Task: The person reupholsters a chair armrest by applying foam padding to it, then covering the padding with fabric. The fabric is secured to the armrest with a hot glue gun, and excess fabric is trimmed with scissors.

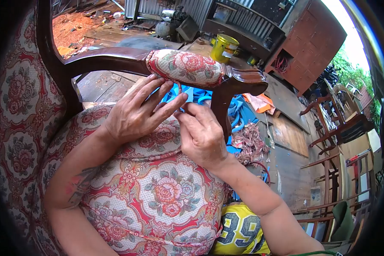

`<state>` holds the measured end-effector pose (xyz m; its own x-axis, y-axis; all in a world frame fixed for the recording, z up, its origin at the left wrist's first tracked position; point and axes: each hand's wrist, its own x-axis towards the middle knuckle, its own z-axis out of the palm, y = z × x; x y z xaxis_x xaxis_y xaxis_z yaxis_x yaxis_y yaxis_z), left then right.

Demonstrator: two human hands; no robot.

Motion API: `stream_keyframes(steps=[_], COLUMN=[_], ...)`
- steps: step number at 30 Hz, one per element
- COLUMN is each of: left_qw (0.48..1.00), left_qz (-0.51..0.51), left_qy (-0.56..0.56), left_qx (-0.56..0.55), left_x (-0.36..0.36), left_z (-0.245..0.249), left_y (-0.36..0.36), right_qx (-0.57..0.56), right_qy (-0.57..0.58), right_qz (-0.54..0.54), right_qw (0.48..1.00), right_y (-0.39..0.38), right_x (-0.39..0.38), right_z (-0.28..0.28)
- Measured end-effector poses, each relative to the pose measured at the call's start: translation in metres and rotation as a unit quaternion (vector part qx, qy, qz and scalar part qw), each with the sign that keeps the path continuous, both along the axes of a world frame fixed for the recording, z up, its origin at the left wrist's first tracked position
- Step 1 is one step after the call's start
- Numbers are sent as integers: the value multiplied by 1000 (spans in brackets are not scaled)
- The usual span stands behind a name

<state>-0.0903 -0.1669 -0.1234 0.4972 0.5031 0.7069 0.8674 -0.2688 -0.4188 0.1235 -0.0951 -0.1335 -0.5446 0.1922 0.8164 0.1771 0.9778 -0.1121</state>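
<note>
An upholstered armchair with floral fabric [170, 192] fills the near view. Its dark wooden arm [102, 59] carries a padded armrest [185, 66] in the same rose pattern, with trim along the lower edge. My left hand [138, 106] has its fingers stretched out, and the fingertips touch that lower edge. Just right of it, below the pad, my right hand [202, 134] is closed in a pinch. A short, thin strip shows at the pad's edge between the hands. Whatever the right fingers hold is hidden.
Blue straps [239, 111] and a heap of frayed fibres [249, 143] lie beyond the chair arm. A yellow bucket [224, 48] stands on the wooden floor near a rust-red cabinet [305, 42]. Wooden chair frames [333, 123] line the right side. Yellow numbered cloth [239, 228] shows below.
</note>
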Motion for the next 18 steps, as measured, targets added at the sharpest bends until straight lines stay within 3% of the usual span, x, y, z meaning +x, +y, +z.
stream_keyframes(steps=[7,11,12,15,18], left_qw=[999,988,995,988,967], left_qz=[29,109,92,98,77], left_qy=[36,110,34,117,242], left_qx=[11,-5,-14,-24,27], left_x=[0,1,6,-3,-2], left_z=[2,4,3,11,12], left_y=[-3,-10,-11,-1,10], right_qx=[28,49,77,-86,-222], right_qy=[33,-10,-15,-21,-87], right_qz=[83,-110,-174,-308,-445], right_qw=[996,993,982,947,863], right_y=[13,33,44,92,132], right_x=[29,128,156,254,379], right_z=[8,21,21,-15,-102])
